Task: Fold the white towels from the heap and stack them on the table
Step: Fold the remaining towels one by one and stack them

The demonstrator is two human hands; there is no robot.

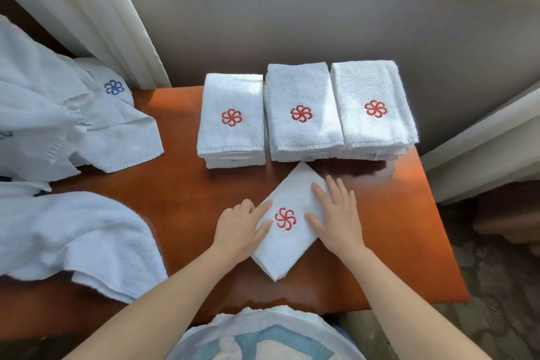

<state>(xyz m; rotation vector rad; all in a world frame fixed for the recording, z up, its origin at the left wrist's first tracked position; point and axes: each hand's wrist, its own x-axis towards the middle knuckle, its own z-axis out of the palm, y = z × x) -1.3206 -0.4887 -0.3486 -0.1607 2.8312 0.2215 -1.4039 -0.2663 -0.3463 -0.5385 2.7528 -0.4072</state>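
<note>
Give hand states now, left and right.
Left hand: open, fingers resting on the folded towel.
Right hand: open, flat on the same towel.

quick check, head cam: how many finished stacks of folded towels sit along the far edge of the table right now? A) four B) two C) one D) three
D: three stacks stand side by side, the left stack, the middle stack and the right stack, each topped by a red logo, while a fourth folded towel lies apart, nearer, under the left hand and right hand.
</note>
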